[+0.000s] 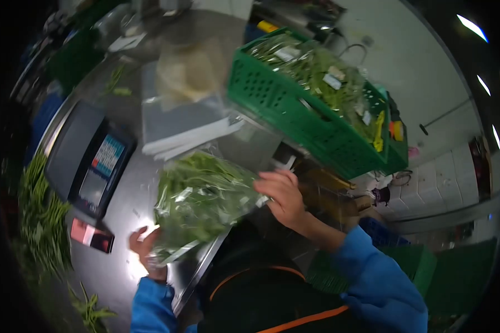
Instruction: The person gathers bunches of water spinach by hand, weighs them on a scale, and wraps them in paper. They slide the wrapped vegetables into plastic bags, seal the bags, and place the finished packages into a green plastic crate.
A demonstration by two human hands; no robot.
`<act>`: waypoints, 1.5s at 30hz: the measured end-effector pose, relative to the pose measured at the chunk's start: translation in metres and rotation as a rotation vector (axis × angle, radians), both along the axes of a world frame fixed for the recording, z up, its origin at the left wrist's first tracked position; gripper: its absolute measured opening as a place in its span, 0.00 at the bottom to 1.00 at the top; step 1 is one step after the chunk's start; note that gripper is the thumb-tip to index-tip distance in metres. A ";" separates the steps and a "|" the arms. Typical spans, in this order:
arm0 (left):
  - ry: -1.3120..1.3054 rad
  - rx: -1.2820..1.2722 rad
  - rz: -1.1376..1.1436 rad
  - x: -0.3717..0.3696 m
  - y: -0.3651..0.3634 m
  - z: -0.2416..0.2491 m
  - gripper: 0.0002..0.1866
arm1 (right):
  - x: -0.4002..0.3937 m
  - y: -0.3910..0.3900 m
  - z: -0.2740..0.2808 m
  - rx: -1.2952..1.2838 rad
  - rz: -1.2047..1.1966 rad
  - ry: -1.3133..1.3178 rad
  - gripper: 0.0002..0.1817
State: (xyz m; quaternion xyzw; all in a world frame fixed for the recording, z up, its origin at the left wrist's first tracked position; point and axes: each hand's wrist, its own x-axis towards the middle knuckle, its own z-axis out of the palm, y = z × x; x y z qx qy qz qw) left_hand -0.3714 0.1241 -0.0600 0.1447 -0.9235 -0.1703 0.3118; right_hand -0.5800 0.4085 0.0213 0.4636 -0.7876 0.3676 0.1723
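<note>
A clear plastic bag of green vegetables (203, 194) is held up over the near edge of the steel table. My right hand (283, 197) grips the bag's right end, its fingers curled over the plastic. At the lower left corner my left hand (145, 248) holds the bag, with some fingers hidden behind it. The greens inside look long and thin, and shiny plastic partly covers them. Beyond the bag lies a stack of flat clear plastic bags (178, 119).
A dark weighing scale (89, 158) stands left, near a red and black box (91, 235). Loose greens (44, 222) are heaped at the far left. A green crate (283, 97) with several filled bags stands at the upper right. The steel table (122, 205) has its edge near me.
</note>
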 end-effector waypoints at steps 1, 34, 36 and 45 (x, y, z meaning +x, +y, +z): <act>0.169 0.332 0.005 -0.017 -0.008 0.028 0.13 | -0.013 -0.020 0.035 -0.177 -0.016 -0.014 0.15; -0.420 -0.175 -0.825 -0.466 0.339 0.147 0.28 | -0.447 0.322 0.014 0.274 -0.609 -0.581 0.39; -0.197 -0.350 -0.939 -0.470 0.344 0.152 0.30 | -0.460 0.308 0.045 -0.023 -0.620 -0.544 0.37; -0.541 -0.294 -1.141 -0.496 0.343 0.111 0.32 | -0.480 0.267 -0.014 0.213 -0.652 -0.450 0.30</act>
